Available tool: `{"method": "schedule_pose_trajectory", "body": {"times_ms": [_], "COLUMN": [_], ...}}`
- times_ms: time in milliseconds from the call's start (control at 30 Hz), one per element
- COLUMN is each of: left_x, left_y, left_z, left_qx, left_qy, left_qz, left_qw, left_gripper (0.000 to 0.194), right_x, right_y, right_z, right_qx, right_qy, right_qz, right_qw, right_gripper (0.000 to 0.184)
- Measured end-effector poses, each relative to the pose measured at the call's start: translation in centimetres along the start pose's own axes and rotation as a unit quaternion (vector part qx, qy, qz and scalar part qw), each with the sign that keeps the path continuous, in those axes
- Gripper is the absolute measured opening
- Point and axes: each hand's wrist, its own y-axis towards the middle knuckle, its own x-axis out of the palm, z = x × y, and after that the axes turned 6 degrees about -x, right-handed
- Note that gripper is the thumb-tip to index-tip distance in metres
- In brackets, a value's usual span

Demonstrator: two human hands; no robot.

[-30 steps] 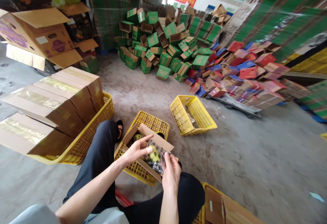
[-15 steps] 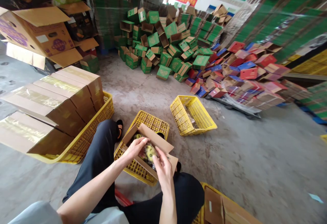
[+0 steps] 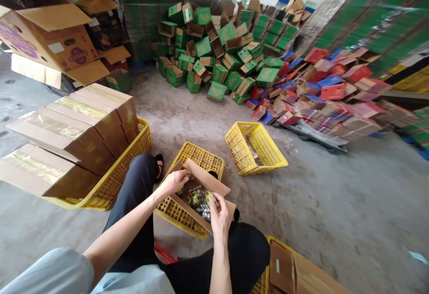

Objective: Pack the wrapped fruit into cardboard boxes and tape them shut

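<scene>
An open cardboard box [image 3: 208,178] rests on a yellow plastic crate [image 3: 197,154] between my knees. Inside lie several yellow-green fruits [image 3: 194,199] with dark spots, among crinkled clear plastic wrap [image 3: 203,211]. My right hand [image 3: 219,216] is at the box's right end, its fingers and thumb closed around one yellow-green fruit [image 3: 209,196]. Over the left end, my left hand [image 3: 176,183] has its fingers pinched together at the inner side; what they hold, if anything, I cannot make out.
Taped cartons [image 3: 77,111] fill a yellow crate [image 3: 115,184] on my left. Another yellow crate [image 3: 268,153] stands ahead to the right, and flattened cardboard [image 3: 301,276] lies in one by my right knee. Green boxes [image 3: 217,73] and red-blue boxes [image 3: 331,90] are heaped beyond.
My hands have moved apart. The left has shifted away from the middle fruit toward the box's left end, and the right has moved slightly right onto a fruit. The view has tilted slightly.
</scene>
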Motion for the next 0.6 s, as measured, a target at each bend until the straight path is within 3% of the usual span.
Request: {"method": "schedule_pose_trajectory", "body": {"times_ms": [100, 233, 333, 467, 600], "left_x": [1.6, 4.3, 6.0, 7.5, 8.3], "left_y": [1.2, 2.5, 3.1, 3.5, 4.0], "left_z": [-0.1, -0.2, -0.5, -0.5, -0.2], "left_qx": [0.025, 0.032, 0.032, 0.037, 0.063], "left_qy": [0.114, 0.175, 0.213, 0.246, 0.261], "left_qz": [-0.076, -0.147, -0.189, -0.211, -0.215], "left_qw": [0.990, 0.973, 0.958, 0.945, 0.939], "left_gripper": [0.033, 0.023, 0.018, 0.035, 0.041], "right_x": [1.8, 3.5, 3.9, 3.7, 3.0], "right_y": [-0.7, -2.8, -3.9, -4.7, -5.1], "right_z": [1.5, 2.6, 2.6, 2.8, 3.8], "right_qx": [-0.071, -0.067, -0.061, -0.065, -0.090], "right_qy": [-0.167, -0.341, -0.398, -0.393, -0.320], "right_qz": [-0.049, -0.182, -0.190, -0.150, -0.113], "right_qw": [0.982, 0.920, 0.895, 0.905, 0.937], "right_gripper": [0.047, 0.040, 0.039, 0.043, 0.048]}}
